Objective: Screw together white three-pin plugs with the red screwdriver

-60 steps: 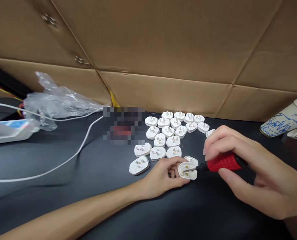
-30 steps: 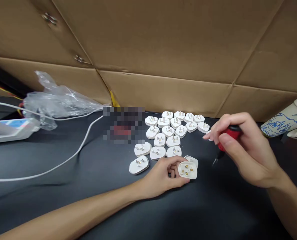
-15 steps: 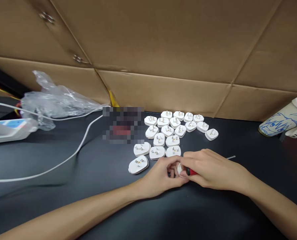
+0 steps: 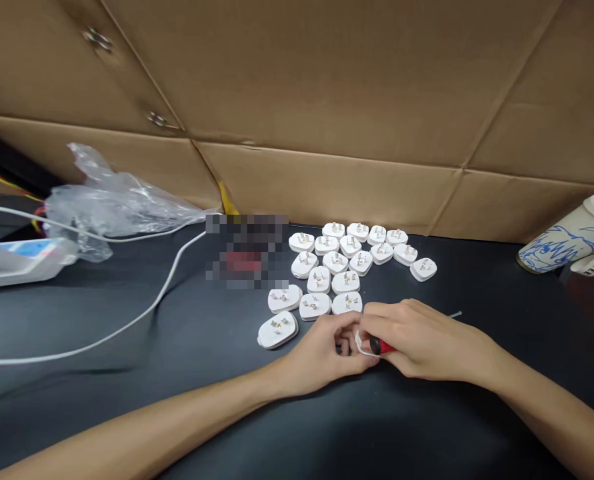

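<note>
Since the frame from one second ago, the right hand (image 4: pixel 417 337) has swung in from three o'clock to meet the left hand (image 4: pixel 321 350), which keeps its place, and the screwdriver (image 4: pixel 387 346) has turned so its tip points away from the work.

Head view, the only one: a dark table (image 4: pixel 297 433) before a cardboard wall (image 4: pixel 327 80). Both hands meet at about five o'clock from the centre. Between them is a small white plug casing (image 4: pixel 359 342), mostly hidden. It lies at three o'clock from the left hand, whose thumb and forefinger are closed on it, and at nine o'clock from the right hand. The right hand is closed around the screwdriver — black handle end at nine o'clock, shaft tip poking out at two — and its fingertips are at the casing; whether they press on it cannot be told.

The casing looks like light, stiff, smooth plastic, probably a little slippery, its thin rim the likeliest part to chip; the outer side edges seem the best place to hold it.

White plugs (image 4: pixel 315 307), pins up, spread from eleven to twelve o'clock of the hands. A patterned cup (image 4: pixel 567 237) lies tilted at three o'clock; a clear plastic bag (image 4: pixel 127 200) is at nine.
</note>
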The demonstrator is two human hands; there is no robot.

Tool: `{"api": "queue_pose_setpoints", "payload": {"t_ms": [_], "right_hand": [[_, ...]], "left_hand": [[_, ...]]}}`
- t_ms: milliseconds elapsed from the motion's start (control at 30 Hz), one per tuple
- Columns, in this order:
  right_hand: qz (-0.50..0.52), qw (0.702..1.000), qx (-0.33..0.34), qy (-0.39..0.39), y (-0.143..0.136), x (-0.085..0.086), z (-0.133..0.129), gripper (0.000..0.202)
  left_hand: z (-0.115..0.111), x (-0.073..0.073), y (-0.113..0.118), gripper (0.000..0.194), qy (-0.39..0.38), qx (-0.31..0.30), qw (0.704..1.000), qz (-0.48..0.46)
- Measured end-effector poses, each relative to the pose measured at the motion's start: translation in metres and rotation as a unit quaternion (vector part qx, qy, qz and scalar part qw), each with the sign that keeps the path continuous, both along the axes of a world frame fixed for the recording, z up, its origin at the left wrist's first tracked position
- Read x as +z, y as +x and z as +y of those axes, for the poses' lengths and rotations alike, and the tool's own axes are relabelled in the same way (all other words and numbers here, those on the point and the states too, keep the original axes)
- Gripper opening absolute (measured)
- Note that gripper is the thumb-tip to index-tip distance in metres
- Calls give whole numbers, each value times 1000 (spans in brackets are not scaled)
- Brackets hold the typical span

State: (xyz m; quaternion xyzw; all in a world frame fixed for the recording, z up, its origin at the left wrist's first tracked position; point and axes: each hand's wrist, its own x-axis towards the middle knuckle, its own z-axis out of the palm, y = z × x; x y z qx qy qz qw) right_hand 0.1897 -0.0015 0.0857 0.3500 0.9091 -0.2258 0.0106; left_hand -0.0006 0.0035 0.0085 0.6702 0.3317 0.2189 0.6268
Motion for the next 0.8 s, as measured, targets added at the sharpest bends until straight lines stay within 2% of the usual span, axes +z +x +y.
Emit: {"api": "queue_pose_setpoints", "payload": {"t_ms": [133, 200, 267, 333, 467, 633, 800], "right_hand": [[16, 1000, -16, 7, 8, 12, 2, 24], [23, 999, -33, 3, 17, 22, 2, 23], [20, 997, -78, -12, 26, 30, 5, 16], [0, 995, -89, -35, 33, 32, 9, 15], [-21, 995, -56, -75, 35, 17, 18, 17], [-22, 993, -20, -115, 33, -9, 15, 14], [-16, 992, -17, -126, 32, -20, 9, 13]], "left_hand": [[0, 0, 0, 20, -2, 1, 1000, 12], [0, -1, 0, 25, -12, 11, 1000, 5], [-2, -2, 0, 29, -19, 25, 1000, -6], [-3, -3, -1, 31, -17, 43, 999, -12], [-4, -3, -2, 30, -5, 73, 997, -15], [-3, -2, -1, 28, 5, 68, 998, -13], [-12, 4, -1, 23, 11, 65, 998, -3]]}}
